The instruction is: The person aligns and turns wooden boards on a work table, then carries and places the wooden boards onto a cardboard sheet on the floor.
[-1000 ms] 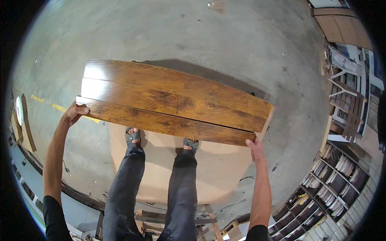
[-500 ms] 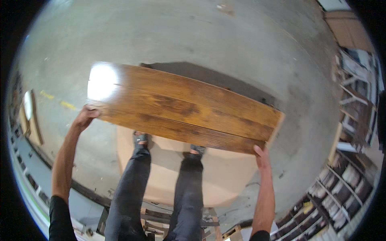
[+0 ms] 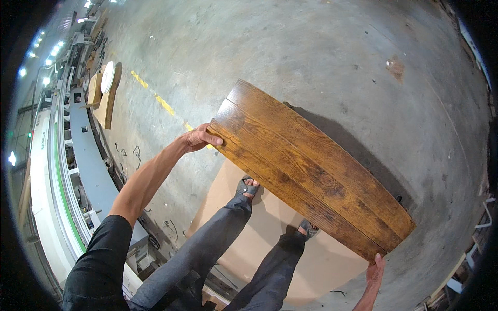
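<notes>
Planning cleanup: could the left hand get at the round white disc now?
Probably not: the left hand grips the long brown wood-grain panel, and the round white disc sits farther off.

Open floor (image 3: 311,57) beyond obstructing panel (image 3: 308,168)

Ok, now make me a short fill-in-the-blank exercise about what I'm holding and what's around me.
1. In the picture, the brown wood-grained panel slopes down from left to ____.
2. The hand nearer the white disc is the person's ____ one.
3. Of the panel's upper and lower ends, the other hand grips the ____ one.
4. The broken line on the floor is coloured ____.

Missing words: right; left; lower; yellow.
</notes>
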Available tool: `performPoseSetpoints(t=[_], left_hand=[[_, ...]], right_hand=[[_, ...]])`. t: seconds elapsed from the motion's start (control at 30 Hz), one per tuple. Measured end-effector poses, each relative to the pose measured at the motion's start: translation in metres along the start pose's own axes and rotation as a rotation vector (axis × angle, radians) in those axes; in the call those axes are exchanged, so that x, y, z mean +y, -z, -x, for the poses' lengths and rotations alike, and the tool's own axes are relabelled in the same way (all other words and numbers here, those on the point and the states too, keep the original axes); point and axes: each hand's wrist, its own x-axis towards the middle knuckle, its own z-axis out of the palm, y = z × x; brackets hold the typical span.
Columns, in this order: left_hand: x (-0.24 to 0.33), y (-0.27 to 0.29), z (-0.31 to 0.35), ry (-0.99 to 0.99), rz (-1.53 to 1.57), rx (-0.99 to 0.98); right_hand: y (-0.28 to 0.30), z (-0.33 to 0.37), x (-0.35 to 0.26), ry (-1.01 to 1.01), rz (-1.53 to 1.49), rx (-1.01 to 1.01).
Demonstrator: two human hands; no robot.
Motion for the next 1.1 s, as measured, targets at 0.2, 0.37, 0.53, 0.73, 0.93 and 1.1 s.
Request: performPoseSetpoints(t=[0.2, 0.37, 0.53, 0.73, 0.93, 1.1], left_hand=[[-0.054, -0.025, 0.005, -0.18, 0.783, 0.27], [-0.084, -0.101, 0.015, -0.202, 0.981, 0.409], [-0.063, -0.145, -0.017, -0.215, 1.214, 0.471], [-0.055, -0.143, -0.008, -0.199, 1.102, 0.538], [-0.038, -0.132, 0.009, -0.134, 1.205, 0.429], [-0.046, -0.145, -0.002, -0.147, 1.137, 0.668]], right_hand=[[0.051, 0.021, -0.025, 0.055, 0.239, 0.394], [-0.086, 0.029, -0.132, 0.26, 0.853, 0.256], [-0.272, -0.029, -0.21, 0.299, 0.977, -0.345], [-0.517, -0.099, -0.19, 0.051, 1.078, -0.74], [-0.606, -0.134, -0.126, -0.201, 1.2, -0.685], [-0.602, -0.159, -0.125, -0.298, 1.148, -0.913]])
